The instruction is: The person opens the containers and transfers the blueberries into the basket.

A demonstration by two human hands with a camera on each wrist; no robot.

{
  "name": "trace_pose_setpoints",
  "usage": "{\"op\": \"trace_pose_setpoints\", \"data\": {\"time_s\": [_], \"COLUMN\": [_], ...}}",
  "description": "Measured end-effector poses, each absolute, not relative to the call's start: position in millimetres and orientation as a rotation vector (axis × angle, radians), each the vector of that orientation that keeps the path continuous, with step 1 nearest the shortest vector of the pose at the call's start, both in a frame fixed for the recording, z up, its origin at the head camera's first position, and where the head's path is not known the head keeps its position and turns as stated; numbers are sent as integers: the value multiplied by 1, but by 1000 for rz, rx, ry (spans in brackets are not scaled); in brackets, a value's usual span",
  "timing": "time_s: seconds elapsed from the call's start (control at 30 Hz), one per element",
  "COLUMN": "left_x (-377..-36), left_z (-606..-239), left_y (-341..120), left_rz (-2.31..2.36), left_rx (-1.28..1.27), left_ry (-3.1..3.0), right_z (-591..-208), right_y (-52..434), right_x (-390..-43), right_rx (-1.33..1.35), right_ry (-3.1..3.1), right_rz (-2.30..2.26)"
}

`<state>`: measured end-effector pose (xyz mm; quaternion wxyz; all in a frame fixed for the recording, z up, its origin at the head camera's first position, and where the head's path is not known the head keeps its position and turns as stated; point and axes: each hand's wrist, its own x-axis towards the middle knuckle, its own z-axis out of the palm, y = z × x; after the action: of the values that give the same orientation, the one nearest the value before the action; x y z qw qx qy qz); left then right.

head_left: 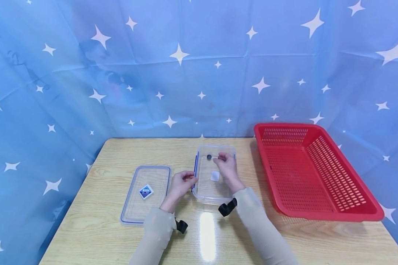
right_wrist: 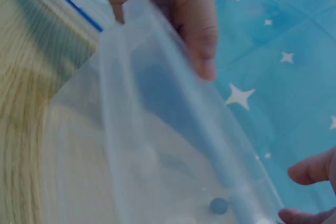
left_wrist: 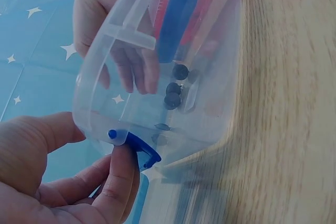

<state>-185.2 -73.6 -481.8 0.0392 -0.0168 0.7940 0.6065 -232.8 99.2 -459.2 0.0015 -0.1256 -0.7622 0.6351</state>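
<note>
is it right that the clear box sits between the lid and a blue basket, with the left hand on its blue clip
Not quite: the basket is red, as the head view shows. The clear box does sit between the lid and it, left hand on the blue clip.

In front of you is a light wooden surface (head_left: 96, 228) with a visible grain. On it, near the middle, stands a clear plastic container (head_left: 213, 175) with blue clips on its side. Just beside it, on your left, a flat transparent lid (head_left: 146, 193) with a blue rim and a small label lies on the surface. On your right, a red perforated basket (head_left: 315, 171) rests, reaching close to the surface edge.
</note>
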Motion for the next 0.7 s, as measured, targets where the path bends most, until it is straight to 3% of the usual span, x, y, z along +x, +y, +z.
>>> {"op": "trace_pose_setpoints", "data": {"time_s": [0.7], "left_x": [-185], "left_z": [-483], "left_y": [-73], "left_rz": [1879], "left_rx": [-50], "left_ry": [2443], "right_z": [-464], "right_y": [99], "right_x": [-237], "right_rx": [-354], "right_ry": [-2709], "right_rz": [1856]}}
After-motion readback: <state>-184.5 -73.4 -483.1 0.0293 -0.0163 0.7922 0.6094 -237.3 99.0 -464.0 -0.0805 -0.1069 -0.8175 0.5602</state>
